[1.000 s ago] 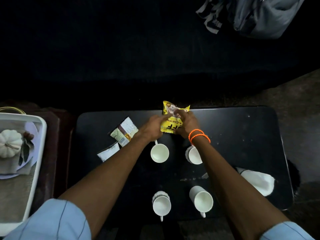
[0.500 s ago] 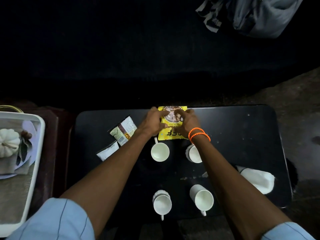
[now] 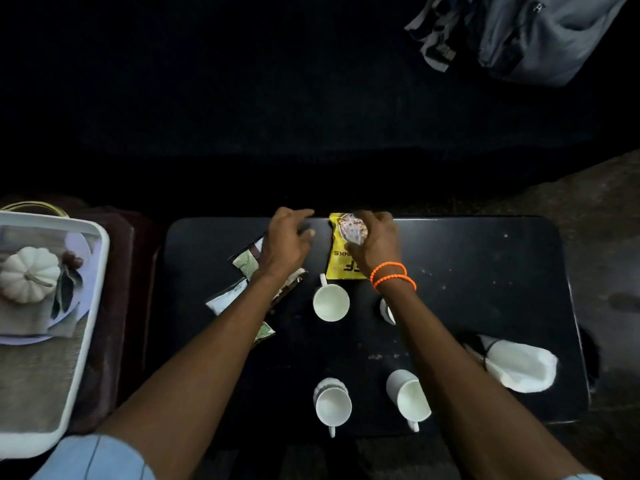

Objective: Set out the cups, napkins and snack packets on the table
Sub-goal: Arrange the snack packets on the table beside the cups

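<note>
room: dim from my feed; beyond the low black rectangular table (image 3: 485, 271) i see only darkness, with a grey fabric bag (image 3: 540, 32) cut off at the top right.
right hand (image 3: 375, 242): fingers resting on the upper part of the yellow snack packet (image 3: 341, 263) lying flat at the table's far edge; i cannot tell if it pinches or only presses.
left hand (image 3: 285, 242): fingers loosely spread, holding nothing, just left of that packet.
hidden: my left forearm crosses the smaller pale green and white packets (image 3: 242, 268); my right forearm covers most of one of the white ceramic cups (image 3: 330, 302).
napkin: folded white cloth (image 3: 517, 367) near the right edge.
cut off: white plastic tray (image 3: 91, 299), left.
</note>
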